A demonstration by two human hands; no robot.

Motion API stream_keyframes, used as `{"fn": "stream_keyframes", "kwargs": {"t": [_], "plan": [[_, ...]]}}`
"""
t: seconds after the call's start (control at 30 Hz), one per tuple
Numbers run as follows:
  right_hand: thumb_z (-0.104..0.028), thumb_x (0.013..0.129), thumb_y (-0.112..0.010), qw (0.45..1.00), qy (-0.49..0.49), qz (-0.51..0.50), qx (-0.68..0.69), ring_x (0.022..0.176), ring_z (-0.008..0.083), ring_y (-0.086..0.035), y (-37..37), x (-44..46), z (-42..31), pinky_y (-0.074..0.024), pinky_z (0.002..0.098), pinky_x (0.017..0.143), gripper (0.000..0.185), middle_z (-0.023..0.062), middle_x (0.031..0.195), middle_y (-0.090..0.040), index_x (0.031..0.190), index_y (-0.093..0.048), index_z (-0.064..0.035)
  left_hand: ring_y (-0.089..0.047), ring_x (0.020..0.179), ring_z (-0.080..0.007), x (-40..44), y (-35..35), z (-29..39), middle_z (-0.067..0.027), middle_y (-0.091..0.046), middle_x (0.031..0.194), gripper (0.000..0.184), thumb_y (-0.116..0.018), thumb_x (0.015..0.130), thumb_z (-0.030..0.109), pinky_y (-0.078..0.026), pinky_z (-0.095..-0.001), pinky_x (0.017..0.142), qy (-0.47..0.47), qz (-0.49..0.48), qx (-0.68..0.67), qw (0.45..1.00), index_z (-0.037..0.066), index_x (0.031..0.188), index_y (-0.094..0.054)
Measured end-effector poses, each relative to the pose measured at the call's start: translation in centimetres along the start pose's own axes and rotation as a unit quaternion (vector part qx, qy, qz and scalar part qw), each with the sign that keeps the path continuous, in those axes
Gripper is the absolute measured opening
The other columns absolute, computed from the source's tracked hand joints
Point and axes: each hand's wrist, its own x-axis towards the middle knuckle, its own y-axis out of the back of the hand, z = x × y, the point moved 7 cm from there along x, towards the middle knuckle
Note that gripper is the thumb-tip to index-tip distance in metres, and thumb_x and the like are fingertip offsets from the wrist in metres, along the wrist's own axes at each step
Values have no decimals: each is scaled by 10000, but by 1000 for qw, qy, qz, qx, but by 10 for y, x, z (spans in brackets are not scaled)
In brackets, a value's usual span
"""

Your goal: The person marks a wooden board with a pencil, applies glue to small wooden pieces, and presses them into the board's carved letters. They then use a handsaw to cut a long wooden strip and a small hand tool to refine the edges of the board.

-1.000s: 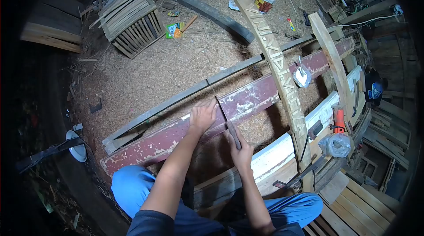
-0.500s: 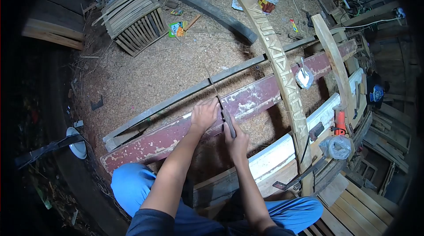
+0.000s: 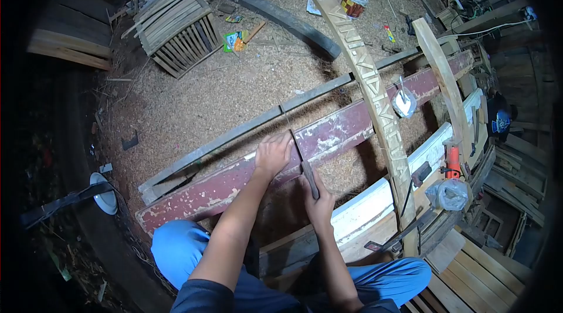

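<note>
A dark red plank [image 3: 334,131] with worn, flaking paint runs diagonally in front of me. On its surface lies my left hand [image 3: 274,153], pressed flat with its fingers close together beside a thin dark saw blade [image 3: 297,144]. My right hand [image 3: 319,198] is wrapped round the saw's wooden handle [image 3: 311,179] at the plank's near edge. The blade crosses the plank and its far end points toward a long grey beam [image 3: 234,131]. Whether anything lies under my left palm is hidden.
A carved curved board [image 3: 369,81] and a plain curved board [image 3: 440,70] cross the red plank at the right. Nearby are a plastic bag of white stuff [image 3: 403,104], an orange-red tool [image 3: 452,160] and a clear bag [image 3: 450,194]. A slatted crate [image 3: 182,34] stands at the back left.
My right hand and the saw moved forward along the blade's line, then came back toward me. My left hand has stayed on the plank.
</note>
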Motion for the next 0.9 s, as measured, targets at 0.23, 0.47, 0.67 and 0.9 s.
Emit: {"fn": "stream_keyframes", "kwargs": {"t": [0.23,0.47,0.67,0.9], "plan": [[-245,990,-717,1000,-19,-17,-5,811,476,-700,8,-12,11,-550,465,673,397,314,853,-672,1358,-682,-103,-709,904,-330,0,-1,-1,-144,-736,964,179,-584,1003,229,-530,-453,857,4,-25,5,1000,60,1055,-609],[-255,987,-704,999,-30,-31,5,741,505,-672,-6,12,7,-529,519,634,401,316,756,-646,1356,-678,-100,-711,923,-327,0,-4,-4,-145,-738,972,197,-589,1006,242,-531,-447,865,17,-41,15,999,62,1081,-615],[-148,979,-720,997,-67,-26,3,1003,373,-759,22,-21,7,-584,396,829,372,301,1055,-730,1326,-684,-18,-704,859,-350,1,-2,-4,-153,-729,935,190,-564,1031,257,-530,-473,821,46,-41,9,998,70,1026,-595],[-254,977,-716,999,-34,-18,0,950,453,-714,36,-24,8,-587,479,777,388,293,1011,-718,1342,-699,-123,-697,852,-359,0,-2,-3,-153,-719,912,215,-547,1039,278,-524,-479,826,41,-41,16,998,73,988,-582]]}}
